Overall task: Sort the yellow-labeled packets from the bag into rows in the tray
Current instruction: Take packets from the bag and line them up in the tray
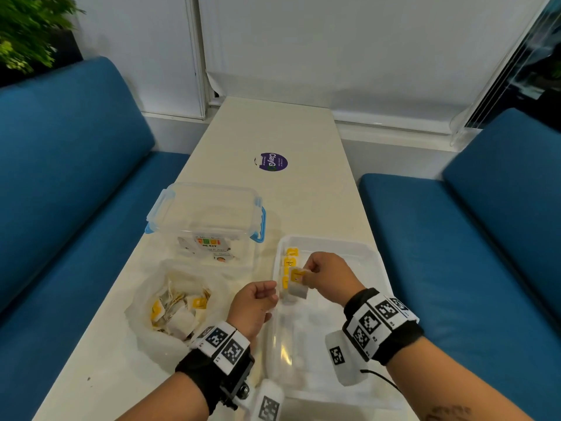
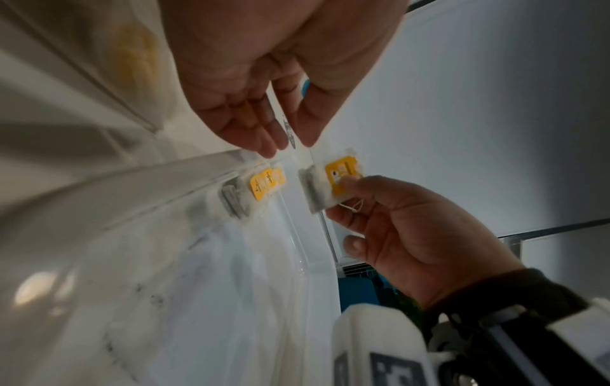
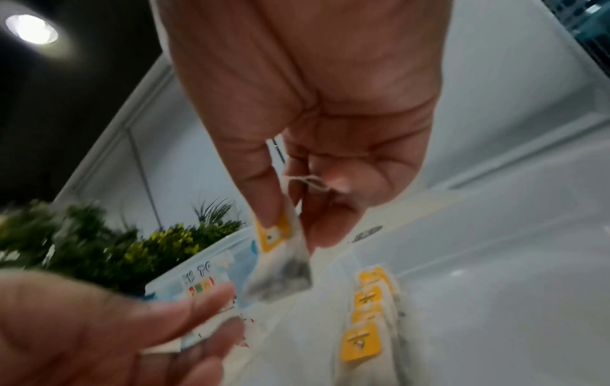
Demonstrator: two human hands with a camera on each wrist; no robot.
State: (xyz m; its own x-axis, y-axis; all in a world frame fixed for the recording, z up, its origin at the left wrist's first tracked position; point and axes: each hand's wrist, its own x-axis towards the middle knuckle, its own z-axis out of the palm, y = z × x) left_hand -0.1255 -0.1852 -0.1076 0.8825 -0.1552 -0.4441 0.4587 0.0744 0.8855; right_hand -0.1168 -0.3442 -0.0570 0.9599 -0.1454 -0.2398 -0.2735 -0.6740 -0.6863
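Note:
My right hand (image 1: 306, 273) pinches a yellow-labeled packet (image 1: 297, 284) by its label, thumb against fingertips, just above the tray's far-left part. Its string shows between the fingers in the right wrist view, where the packet (image 3: 280, 274) hangs below my right hand (image 3: 290, 229). A short row of yellow-labeled packets (image 1: 290, 262) stands along the left wall of the translucent tray (image 1: 334, 242). My left hand (image 1: 268, 291) hovers at the tray's left rim, fingers loosely curled and holding nothing. The crumpled clear bag (image 1: 145, 293) to the left holds several more packets (image 1: 179, 308).
A clear lidded box (image 1: 206, 217) with blue latches stands behind the bag. A purple round sticker (image 1: 273, 161) lies further up the white table. Blue benches (image 1: 76, 177) run along both sides, and a plant (image 1: 27, 28) is at the far left.

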